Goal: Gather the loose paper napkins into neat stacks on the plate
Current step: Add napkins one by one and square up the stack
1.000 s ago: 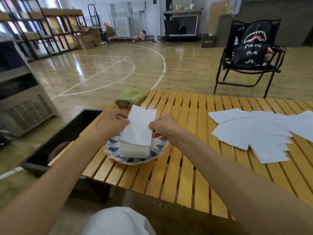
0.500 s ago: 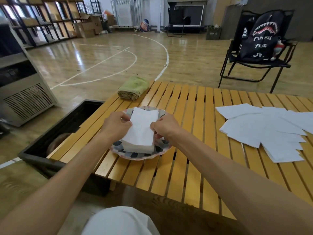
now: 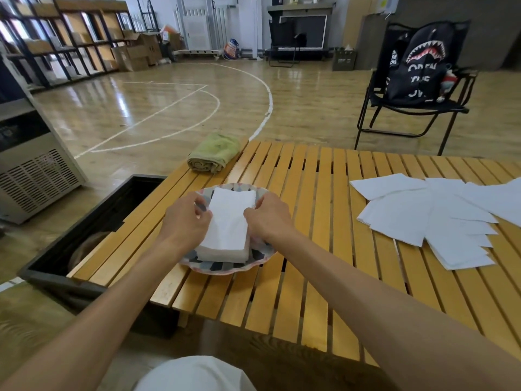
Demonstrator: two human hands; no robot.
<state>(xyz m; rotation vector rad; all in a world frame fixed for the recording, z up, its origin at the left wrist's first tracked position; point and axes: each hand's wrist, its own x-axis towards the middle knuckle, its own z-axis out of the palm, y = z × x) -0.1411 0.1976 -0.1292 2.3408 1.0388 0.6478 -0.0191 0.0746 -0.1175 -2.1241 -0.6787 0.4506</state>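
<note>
On the plate (image 3: 225,270), both hands' curled fingers (image 3: 204,211) grip the napkin stack (image 3: 227,228)

Both hands (image 3: 225,218) curled, arms extended forward.

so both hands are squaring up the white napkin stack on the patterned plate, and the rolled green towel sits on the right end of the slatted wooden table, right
Not quite. The head view shows the rolled green towel at the slatted wooden table's far left corner. The left hand and right hand do hold the white napkin stack on the patterned plate.
</note>
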